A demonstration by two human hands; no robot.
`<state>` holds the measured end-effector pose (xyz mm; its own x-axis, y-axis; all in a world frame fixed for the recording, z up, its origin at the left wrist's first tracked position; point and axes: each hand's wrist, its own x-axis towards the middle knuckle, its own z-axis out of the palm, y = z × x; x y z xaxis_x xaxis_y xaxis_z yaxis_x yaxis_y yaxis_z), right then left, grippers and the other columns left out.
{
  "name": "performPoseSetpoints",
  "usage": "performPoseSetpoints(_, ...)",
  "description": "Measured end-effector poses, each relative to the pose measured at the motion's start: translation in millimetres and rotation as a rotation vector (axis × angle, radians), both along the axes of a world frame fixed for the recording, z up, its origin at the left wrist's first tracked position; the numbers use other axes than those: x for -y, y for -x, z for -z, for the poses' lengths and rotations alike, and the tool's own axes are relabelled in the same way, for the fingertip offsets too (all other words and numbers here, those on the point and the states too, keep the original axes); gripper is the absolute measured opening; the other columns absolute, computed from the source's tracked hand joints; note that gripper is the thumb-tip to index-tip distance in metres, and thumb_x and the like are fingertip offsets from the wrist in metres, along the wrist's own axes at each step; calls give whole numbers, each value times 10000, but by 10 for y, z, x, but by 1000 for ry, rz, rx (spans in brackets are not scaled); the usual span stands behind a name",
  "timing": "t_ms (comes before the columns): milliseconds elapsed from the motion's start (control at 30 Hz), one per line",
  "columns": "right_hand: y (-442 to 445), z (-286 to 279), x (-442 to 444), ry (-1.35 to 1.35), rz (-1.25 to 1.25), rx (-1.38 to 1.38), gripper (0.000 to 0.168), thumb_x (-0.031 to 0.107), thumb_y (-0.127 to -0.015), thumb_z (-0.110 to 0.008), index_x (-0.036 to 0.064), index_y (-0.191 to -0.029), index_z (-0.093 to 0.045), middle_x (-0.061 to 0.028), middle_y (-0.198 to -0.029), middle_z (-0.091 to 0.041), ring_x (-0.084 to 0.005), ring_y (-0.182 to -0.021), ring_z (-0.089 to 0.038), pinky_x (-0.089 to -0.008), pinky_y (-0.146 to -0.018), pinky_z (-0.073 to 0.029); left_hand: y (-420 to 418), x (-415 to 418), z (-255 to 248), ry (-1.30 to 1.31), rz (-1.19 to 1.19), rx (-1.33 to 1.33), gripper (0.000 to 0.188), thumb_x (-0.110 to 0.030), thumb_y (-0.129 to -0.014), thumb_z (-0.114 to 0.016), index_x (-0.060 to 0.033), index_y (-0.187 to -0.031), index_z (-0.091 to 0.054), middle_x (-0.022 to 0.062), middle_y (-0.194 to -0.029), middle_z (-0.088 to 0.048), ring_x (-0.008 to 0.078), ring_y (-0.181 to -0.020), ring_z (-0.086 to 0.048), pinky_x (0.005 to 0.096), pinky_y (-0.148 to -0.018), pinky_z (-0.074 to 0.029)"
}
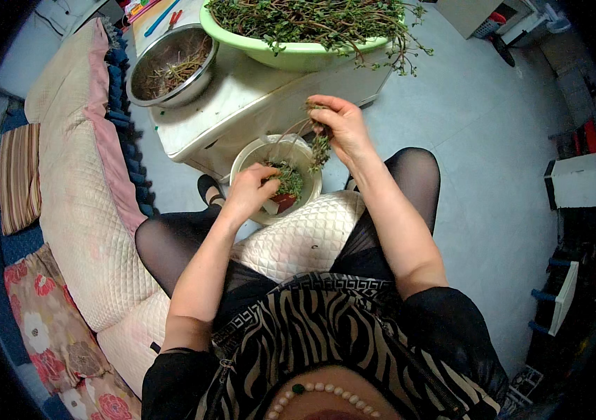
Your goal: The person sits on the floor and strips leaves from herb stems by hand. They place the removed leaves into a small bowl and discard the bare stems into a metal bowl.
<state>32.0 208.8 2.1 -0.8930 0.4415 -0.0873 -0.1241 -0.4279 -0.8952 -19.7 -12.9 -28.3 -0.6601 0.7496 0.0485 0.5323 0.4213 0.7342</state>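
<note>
My right hand (349,128) is raised at the far right rim of a pale plastic bucket (248,149), its fingers closed on a bunch of leafy stems (321,149), likely purslane. A thin reddish stem arcs leftward from that bunch over the bucket. My left hand (252,190) hovers above the bucket's left side, fingers bent close together; whether a stem is pinched in them is hidden. Inside the bucket lie small green leaves (290,181) and a dark red piece (283,201). The bucket stands on the floor between my legs.
Ahead is a white table (240,94), with a green plastic basin (287,60) heaped with leafy stems. A stainless steel bowl (193,86) beside it holds stripped stems and roots (180,68). Red-handled scissors (174,20) lie behind. A quilt-covered sofa (83,210) runs along the left.
</note>
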Motion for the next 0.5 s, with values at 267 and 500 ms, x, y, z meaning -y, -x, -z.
performPoseSetpoints(267, 2, 36, 164, -42, -138, 27, 237, -10, -741, -653, -27, -977, -641, -64, -863, -647, -100, -730, -596, -214, -669, -484, 183, 12, -230, 143, -212, -294, 166, -138, -761, -599, -51, -873, -686, 111, -1041, -573, 309, -998, -500, 397, -850, -424)
performPoseSetpoints(500, 33, 80, 316, -182, -208, 73, 240, -4, -744, -643, -27, -983, -636, -57, -889, -644, -91, -741, -585, -214, -683, -477, 97, -178, -321, -327, -196, 151, 134, -52, -744, -624, -3, -863, -662, 105, -851, -599, 232, -731, -591, 303, -663, -468)
